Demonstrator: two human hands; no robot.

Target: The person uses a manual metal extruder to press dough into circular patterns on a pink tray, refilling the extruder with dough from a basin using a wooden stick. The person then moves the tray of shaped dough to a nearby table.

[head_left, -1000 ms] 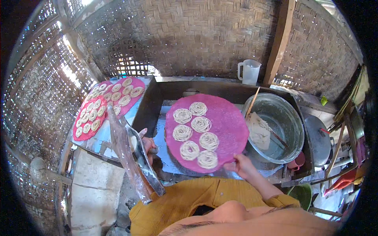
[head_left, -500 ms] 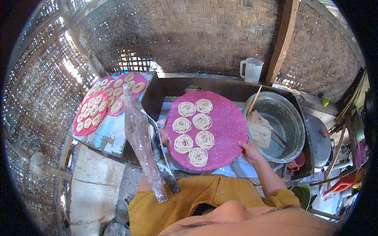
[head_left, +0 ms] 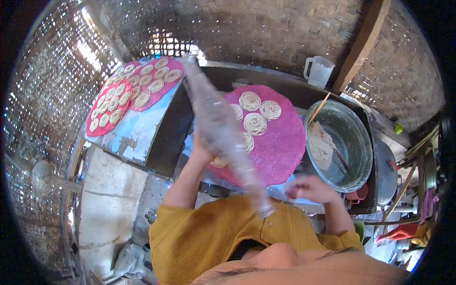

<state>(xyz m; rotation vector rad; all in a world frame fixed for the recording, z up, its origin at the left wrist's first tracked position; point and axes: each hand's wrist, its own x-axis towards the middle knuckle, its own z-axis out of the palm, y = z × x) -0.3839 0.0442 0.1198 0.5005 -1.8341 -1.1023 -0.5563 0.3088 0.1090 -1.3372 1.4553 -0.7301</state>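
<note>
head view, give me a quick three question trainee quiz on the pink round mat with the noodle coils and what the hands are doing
1. True or false: the left hand holds the long clear plastic piping bag raised over the pink round woven mat.
2. Which lies right of the mat? A) a round metal basin with pale dough B) a black frying pan C) a wicker basket
3. Fill in: the pale spiral noodle coils lie on the ____ mat.

Key: 1 true. 2 A. 3 pink. The right hand is blurred near the mat's near edge, so its grip cannot be told.
</note>
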